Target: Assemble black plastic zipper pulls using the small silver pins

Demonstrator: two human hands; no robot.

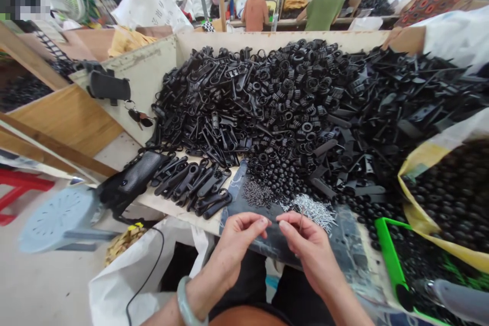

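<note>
Head view shows the left hand (244,234) and right hand (305,239) with fingers narrowly pinched, contents unclear, just near of the screws (315,211) on the counter (164,201). A loose pinch could lose something tiny among them.

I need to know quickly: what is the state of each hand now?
Left hand: closed in a pinch; whether it holds anything cannot be told.
Right hand: also closed in a pinch; what it may hold cannot be told.

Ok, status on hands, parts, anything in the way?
Left hand, right hand over mat, close but apart. Anything held: too small to tell. Nearest possible obstacle: silver pieces just beyond right hand.
</note>
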